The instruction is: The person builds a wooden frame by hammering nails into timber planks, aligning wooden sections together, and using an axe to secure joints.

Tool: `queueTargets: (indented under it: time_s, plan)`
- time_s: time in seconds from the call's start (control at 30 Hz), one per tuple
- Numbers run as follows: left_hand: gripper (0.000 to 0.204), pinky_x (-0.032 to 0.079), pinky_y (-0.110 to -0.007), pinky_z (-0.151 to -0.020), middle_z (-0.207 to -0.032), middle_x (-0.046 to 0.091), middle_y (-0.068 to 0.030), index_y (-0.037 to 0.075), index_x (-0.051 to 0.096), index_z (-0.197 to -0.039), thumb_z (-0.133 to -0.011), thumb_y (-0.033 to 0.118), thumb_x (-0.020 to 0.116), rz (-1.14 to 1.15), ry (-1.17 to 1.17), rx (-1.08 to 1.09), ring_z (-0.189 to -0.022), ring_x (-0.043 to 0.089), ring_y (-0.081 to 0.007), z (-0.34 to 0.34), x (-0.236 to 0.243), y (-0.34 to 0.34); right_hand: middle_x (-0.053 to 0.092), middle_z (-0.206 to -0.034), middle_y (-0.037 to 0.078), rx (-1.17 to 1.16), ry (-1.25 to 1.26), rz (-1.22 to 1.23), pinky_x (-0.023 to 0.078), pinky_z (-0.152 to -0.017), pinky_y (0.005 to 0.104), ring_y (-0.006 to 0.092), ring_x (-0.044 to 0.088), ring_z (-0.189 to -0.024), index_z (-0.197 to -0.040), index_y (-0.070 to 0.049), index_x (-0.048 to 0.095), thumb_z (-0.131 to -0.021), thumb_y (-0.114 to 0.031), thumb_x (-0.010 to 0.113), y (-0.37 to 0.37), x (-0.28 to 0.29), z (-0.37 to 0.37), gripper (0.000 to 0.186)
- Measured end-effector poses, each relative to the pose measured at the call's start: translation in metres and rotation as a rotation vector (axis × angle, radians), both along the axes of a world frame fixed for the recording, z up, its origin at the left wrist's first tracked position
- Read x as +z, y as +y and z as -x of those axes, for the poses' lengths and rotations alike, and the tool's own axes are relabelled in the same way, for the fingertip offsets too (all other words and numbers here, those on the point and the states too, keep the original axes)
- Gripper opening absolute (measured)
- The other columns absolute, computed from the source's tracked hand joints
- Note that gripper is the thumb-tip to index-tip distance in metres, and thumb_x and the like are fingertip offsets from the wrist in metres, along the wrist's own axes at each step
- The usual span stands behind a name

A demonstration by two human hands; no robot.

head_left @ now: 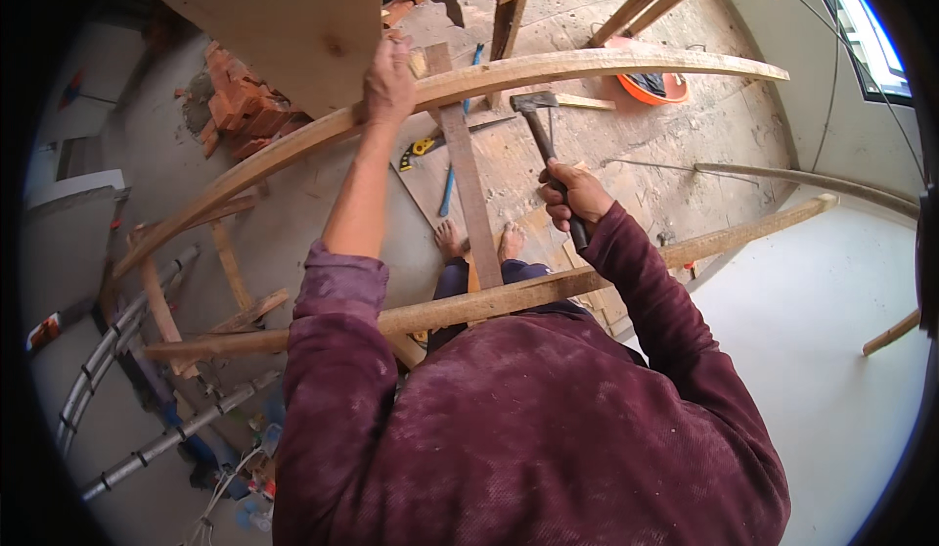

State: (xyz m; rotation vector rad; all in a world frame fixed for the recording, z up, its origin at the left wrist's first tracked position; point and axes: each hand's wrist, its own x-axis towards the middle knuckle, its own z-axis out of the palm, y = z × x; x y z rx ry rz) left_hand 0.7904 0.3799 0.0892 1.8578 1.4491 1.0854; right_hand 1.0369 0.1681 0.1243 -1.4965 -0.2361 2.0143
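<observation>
My right hand [577, 196] is closed around the dark handle of a hammer [540, 140], its metal head raised away from me above the floor. Ahead and to the left, my left hand [389, 84] lies over a long wooden beam [548, 68], fingers curled past its far side beside a plywood sheet [284, 27]. A darker crosspiece [470, 184] runs from that beam toward a second, nearer beam [489, 303] in front of my body. My left fingertips are partly hidden, and whether they also touch the plywood I cannot tell.
Below lie a yellow-handled saw [419, 149] and a blue bar [447, 192], near my bare feet [450, 238]. Stacked bricks [240, 106] are at the left, an orange basin [657, 86] farther right. A metal ladder [108, 350] lies at lower left; a pale wall rises at right.
</observation>
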Motion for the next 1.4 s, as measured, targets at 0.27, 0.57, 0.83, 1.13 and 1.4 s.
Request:
queueTargets:
  time_s: [0.27,0.57,0.83,1.13,1.4]
  plan:
    - [0.035,0.053,-0.03,-0.081,-0.089,0.071,-0.0101,-0.002,0.06,-0.099,-0.107,0.028,0.044,0.134,-0.318,-0.099,-0.081,0.067,-0.0159,0.073,0.034,-0.09,0.038,-0.059,-0.004,0.117,-0.068,-0.095,0.036,-0.033,0.0268,0.0076,0.037,-0.039,-0.094,-0.011,0.045,-0.103,-0.023,0.054,-0.055,0.006,-0.006,0.018]
    - [0.025,0.048,-0.028,-0.061,-0.074,0.063,-0.0052,0.002,0.062,-0.108,-0.101,0.024,0.055,0.267,-0.12,0.48,-0.062,0.056,-0.011,0.205,0.064,-0.292,0.036,-0.06,-0.005,0.221,-0.082,-0.161,0.032,-0.031,0.0259,0.0077,0.036,-0.039,-0.097,-0.012,0.048,-0.099,-0.019,0.057,-0.067,0.009,0.025,0.012]
    - [0.022,0.05,-0.044,-0.077,-0.085,0.066,-0.0151,0.002,0.061,-0.104,-0.1,0.024,0.056,-0.114,0.341,0.478,-0.084,0.063,-0.0356,0.314,0.017,-0.34,0.036,-0.053,-0.005,0.104,-0.439,-0.437,0.03,-0.029,0.0257,0.0078,0.035,-0.034,-0.093,-0.013,0.047,-0.098,-0.02,0.059,-0.103,0.055,0.076,0.015]
    - [0.014,0.047,-0.049,-0.071,-0.064,0.065,-0.016,0.008,0.056,-0.092,-0.095,0.022,0.058,-0.207,0.26,0.401,-0.062,0.065,-0.0355,0.35,-0.018,-0.339,0.038,-0.052,-0.003,-0.129,-0.43,-0.7,0.028,-0.031,0.027,0.0072,0.035,-0.036,-0.095,-0.011,0.046,-0.103,-0.023,0.054,-0.167,0.09,0.22,0.016]
    - [0.013,0.047,-0.046,-0.073,-0.065,0.064,-0.0141,0.009,0.057,-0.097,-0.094,0.021,0.058,-0.176,0.219,0.361,-0.065,0.065,-0.0339,0.353,-0.021,-0.34,0.041,-0.056,-0.006,0.023,-0.728,-0.494,0.034,-0.036,0.0242,0.005,0.04,-0.041,-0.103,-0.009,0.056,-0.098,-0.018,0.062,-0.19,0.094,0.298,0.012]
